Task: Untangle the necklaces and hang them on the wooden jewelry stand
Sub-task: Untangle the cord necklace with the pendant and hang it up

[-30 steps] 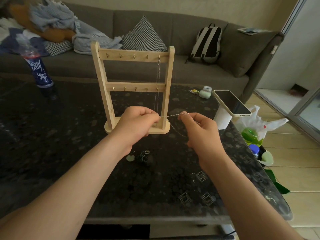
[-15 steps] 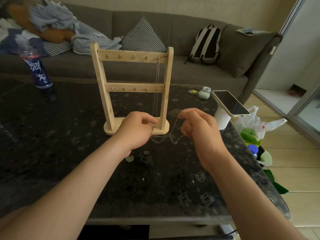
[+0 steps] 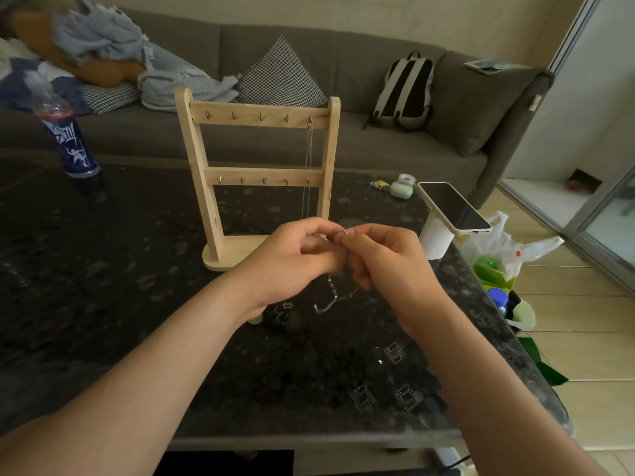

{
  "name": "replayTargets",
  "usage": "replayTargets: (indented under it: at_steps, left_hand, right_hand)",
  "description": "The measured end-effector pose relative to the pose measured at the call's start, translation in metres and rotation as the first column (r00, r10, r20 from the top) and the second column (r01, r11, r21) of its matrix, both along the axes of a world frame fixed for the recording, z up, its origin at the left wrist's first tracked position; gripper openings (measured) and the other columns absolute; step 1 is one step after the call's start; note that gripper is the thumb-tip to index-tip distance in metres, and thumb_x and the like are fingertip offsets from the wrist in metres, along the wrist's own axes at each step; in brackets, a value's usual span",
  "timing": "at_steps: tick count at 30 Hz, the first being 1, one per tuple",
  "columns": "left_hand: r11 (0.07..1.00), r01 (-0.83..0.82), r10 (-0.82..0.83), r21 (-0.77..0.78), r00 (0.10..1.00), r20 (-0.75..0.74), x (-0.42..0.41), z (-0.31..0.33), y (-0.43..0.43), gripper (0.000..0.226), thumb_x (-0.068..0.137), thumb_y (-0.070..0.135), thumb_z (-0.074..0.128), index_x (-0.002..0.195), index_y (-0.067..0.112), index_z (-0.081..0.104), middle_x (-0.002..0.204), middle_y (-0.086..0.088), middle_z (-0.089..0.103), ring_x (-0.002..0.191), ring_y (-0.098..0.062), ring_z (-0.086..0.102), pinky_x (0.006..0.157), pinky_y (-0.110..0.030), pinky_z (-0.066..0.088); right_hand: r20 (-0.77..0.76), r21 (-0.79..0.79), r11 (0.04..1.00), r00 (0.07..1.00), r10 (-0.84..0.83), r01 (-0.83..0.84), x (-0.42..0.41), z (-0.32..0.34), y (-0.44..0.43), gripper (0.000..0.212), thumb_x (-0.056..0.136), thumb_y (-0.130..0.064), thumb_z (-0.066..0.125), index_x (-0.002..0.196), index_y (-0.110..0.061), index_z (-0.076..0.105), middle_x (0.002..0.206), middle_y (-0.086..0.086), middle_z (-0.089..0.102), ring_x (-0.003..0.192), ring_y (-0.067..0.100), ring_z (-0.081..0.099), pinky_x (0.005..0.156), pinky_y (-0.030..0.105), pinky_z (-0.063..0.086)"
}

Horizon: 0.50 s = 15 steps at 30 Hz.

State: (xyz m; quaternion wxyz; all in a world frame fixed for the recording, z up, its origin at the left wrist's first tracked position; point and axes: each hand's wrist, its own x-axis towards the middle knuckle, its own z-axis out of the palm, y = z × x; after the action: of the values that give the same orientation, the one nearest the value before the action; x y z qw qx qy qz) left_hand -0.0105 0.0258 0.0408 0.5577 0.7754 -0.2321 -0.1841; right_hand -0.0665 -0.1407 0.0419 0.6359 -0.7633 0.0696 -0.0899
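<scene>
A wooden jewelry stand (image 3: 206,187) with two rows of small hooks stands on the dark table. One thin chain necklace (image 3: 308,159) hangs from the rightmost top hook. In front of the stand's base, my left hand (image 3: 292,259) and my right hand (image 3: 385,259) meet, fingertips pinching the ends of a silver chain necklace (image 3: 331,298). Its loop dangles below my hands, just above the table. A dark tangled piece of jewelry (image 3: 280,314) lies on the table under my left wrist.
The dark speckled table (image 3: 103,304) carries a blue bottle (image 3: 68,139) at far left, a phone (image 3: 453,207) on a white holder and a small green case (image 3: 400,187) at right. A grey sofa lies behind. Plastic bags sit on the floor beyond the right edge.
My hands were apart with the chain stretched between them. They have come together, and the chain now hangs slack in a loop below them.
</scene>
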Motion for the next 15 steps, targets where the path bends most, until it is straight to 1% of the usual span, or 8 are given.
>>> replayTargets:
  at_steps: [2,4,6,8,10,13,14,15]
  left_hand:
    - [0.999,-0.038,0.038,-0.004,0.999,0.003,0.0,-0.002,-0.003,0.02,0.104,0.025,0.067,0.123,0.029,0.071,0.106,0.005,0.08,0.104,-0.009,0.074,0.105,-0.039,0.055]
    - [0.993,-0.116,0.116,-0.015,0.993,0.005,0.0,-0.001,-0.005,0.015,0.106,0.03,0.063,0.115,0.027,0.075,0.1,0.004,0.077,0.093,-0.01,0.07,0.093,-0.038,0.06]
    - [0.985,-0.172,0.172,-0.009,0.985,0.031,0.0,0.0,-0.005,0.016,0.107,0.032,0.061,0.111,0.028,0.076,0.098,0.007,0.072,0.092,-0.007,0.064,0.086,-0.033,0.054]
    - [0.971,-0.237,0.239,-0.039,0.97,0.04,0.002,-0.001,-0.004,0.015,0.107,0.032,0.06,0.11,0.03,0.075,0.097,0.009,0.069,0.093,-0.007,0.061,0.086,-0.032,0.05]
    - [0.948,-0.307,0.311,-0.083,0.949,0.045,0.005,-0.003,-0.003,0.013,0.108,0.032,0.06,0.112,0.031,0.072,0.094,0.009,0.065,0.088,-0.008,0.059,0.082,-0.031,0.049]
    - [0.893,-0.422,0.43,-0.156,0.903,0.016,0.009,-0.004,-0.002,0.012,0.109,0.033,0.058,0.115,0.031,0.068,0.092,0.008,0.06,0.082,-0.01,0.055,0.083,-0.036,0.05]
    - [0.871,-0.46,0.467,-0.171,0.884,0.004,0.01,-0.003,-0.001,0.013,0.109,0.033,0.057,0.117,0.03,0.066,0.095,0.007,0.061,0.085,-0.016,0.057,0.086,-0.041,0.052]
    - [0.85,-0.496,0.504,-0.178,0.864,-0.004,0.01,-0.002,0.0,0.013,0.11,0.034,0.056,0.118,0.03,0.065,0.101,0.005,0.062,0.091,-0.026,0.06,0.091,-0.047,0.055]
  right_hand:
    - [-0.001,-0.017,1.0,1.0,-0.005,0.005,0.0,0.001,0.0,0.021,0.103,-0.022,0.066,0.093,-0.01,0.08,0.062,0.005,0.06,0.055,0.014,0.051,0.053,0.02,0.045]
    - [-0.009,-0.017,0.999,1.0,-0.027,0.027,0.0,0.0,0.0,0.019,0.102,-0.021,0.067,0.091,-0.012,0.079,0.06,0.001,0.058,0.054,0.013,0.051,0.053,0.02,0.046]
    - [-0.039,-0.038,0.999,0.998,-0.041,0.039,0.0,-0.001,-0.002,0.018,0.101,-0.022,0.068,0.089,-0.012,0.078,0.057,-0.003,0.058,0.053,0.01,0.052,0.053,0.018,0.046]
    - [-0.089,-0.073,0.997,0.995,-0.04,0.033,0.001,-0.003,-0.002,0.017,0.1,-0.024,0.069,0.089,-0.014,0.079,0.059,-0.004,0.061,0.052,0.004,0.054,0.052,0.014,0.048]
    - [-0.142,-0.12,0.992,0.989,-0.043,0.026,0.003,-0.005,-0.003,0.019,0.1,-0.026,0.07,0.086,-0.016,0.079,0.062,-0.004,0.065,0.052,-0.002,0.057,0.053,0.012,0.048]
    - [-0.22,-0.174,0.985,0.974,-0.048,0.009,0.006,-0.01,-0.003,0.022,0.101,-0.027,0.07,0.085,-0.016,0.079,0.067,-0.003,0.07,0.053,-0.002,0.058,0.052,0.012,0.05]
    - [-0.245,-0.184,0.983,0.968,-0.048,0.002,0.005,-0.011,-0.003,0.022,0.102,-0.026,0.069,0.085,-0.015,0.08,0.07,-0.002,0.071,0.051,-0.003,0.057,0.049,0.01,0.048]
    - [-0.268,-0.193,0.981,0.962,-0.051,-0.001,0.005,-0.011,-0.004,0.022,0.102,-0.026,0.069,0.087,-0.014,0.08,0.072,-0.001,0.072,0.051,-0.003,0.058,0.048,0.009,0.046]
